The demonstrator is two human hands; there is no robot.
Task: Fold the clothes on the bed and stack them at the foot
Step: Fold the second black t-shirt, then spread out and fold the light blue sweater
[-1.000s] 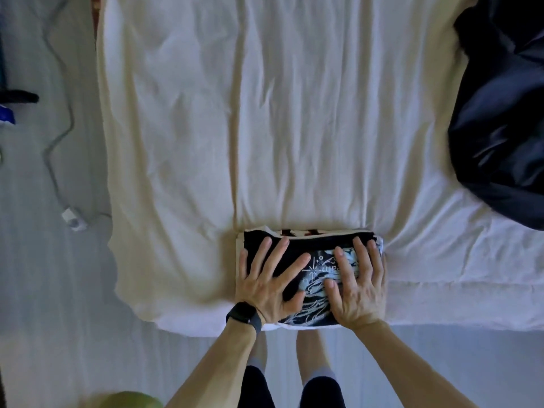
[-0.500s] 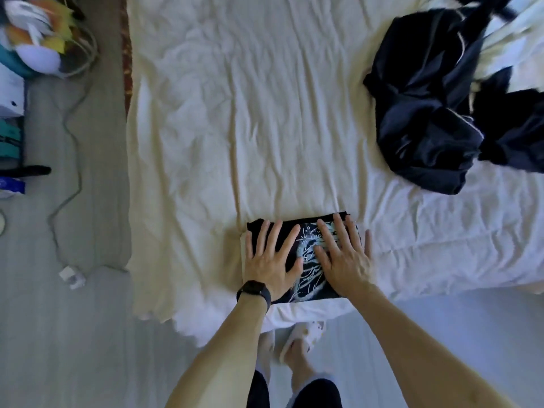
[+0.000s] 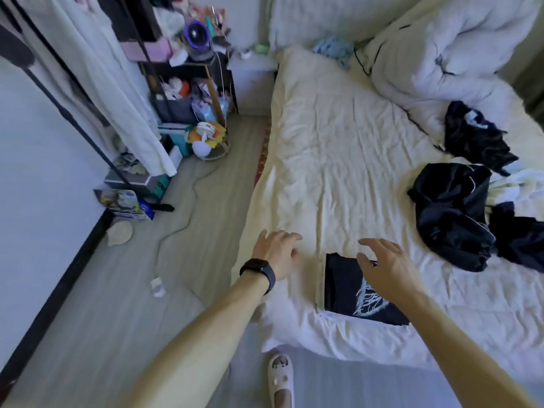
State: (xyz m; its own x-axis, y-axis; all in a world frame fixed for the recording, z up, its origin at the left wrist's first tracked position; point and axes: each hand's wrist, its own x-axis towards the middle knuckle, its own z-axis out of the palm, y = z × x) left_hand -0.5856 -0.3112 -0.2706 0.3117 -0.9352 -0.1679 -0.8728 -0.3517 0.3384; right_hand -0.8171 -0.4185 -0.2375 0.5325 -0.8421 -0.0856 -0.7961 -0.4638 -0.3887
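A folded black shirt with a pale print (image 3: 347, 290) lies flat on a cream folded garment at the foot edge of the bed (image 3: 338, 172). My right hand (image 3: 385, 263) hovers just above its far right corner, fingers relaxed and empty. My left hand (image 3: 278, 251), with a black watch on the wrist, hangs over the sheet to the left of the shirt, fingers loose and empty. A crumpled dark navy garment (image 3: 453, 219) lies on the right of the bed, with another dark garment (image 3: 477, 136) beyond it and more dark cloth (image 3: 521, 237) at the right edge.
A bunched white duvet (image 3: 447, 51) fills the far right of the bed. Left of the bed are a cluttered shelf (image 3: 188, 83), a clothes rack with a hanging white garment (image 3: 112, 83), boxes and a cable (image 3: 182, 213) on the floor. My slippered foot (image 3: 281, 378) stands below the bed edge.
Both hands have lifted off the folded shirt and spread apart, the left moving off to its left. The view has swung up, showing the whole bed and room.
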